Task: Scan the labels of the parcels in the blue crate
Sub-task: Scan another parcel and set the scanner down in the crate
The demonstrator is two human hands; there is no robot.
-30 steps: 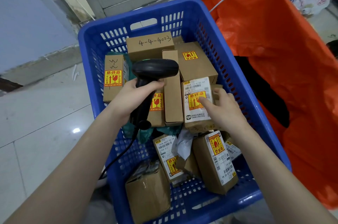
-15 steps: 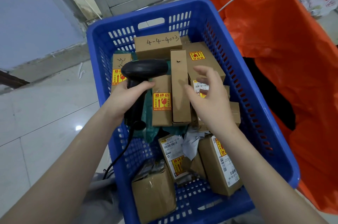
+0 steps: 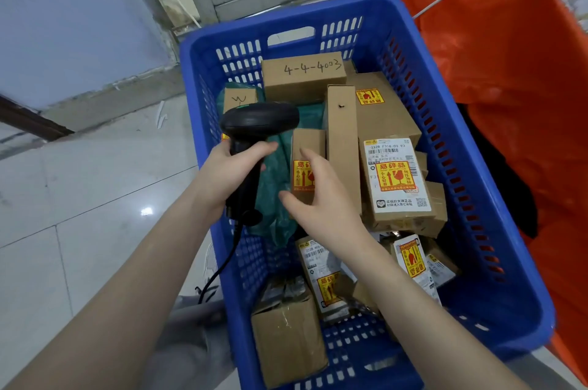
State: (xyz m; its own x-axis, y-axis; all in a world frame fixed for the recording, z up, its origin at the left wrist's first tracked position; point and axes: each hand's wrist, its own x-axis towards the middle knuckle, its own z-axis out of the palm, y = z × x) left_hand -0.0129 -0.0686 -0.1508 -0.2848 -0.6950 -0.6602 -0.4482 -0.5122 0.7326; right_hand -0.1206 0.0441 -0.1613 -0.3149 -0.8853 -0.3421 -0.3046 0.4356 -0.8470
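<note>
One second has taken the spread, empty right hand [image 3: 321,198] off the white-labelled cardboard parcel [image 3: 397,179] by the blue plastic crate [image 3: 445,77]'s right wall toward the small sticker-fronted box [image 3: 307,147] mid-crate, probably next for the black handheld scanner [image 3: 254,125] clenched in the left hand [image 3: 229,173]

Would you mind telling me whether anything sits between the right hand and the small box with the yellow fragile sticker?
Nothing visible does. The right hand is open right at the small box, with the scanner off to its left.

A parcel depot: labelled cartons fill a blue crate [image 3: 445,109] beside an orange sack [image 3: 525,103].
</note>
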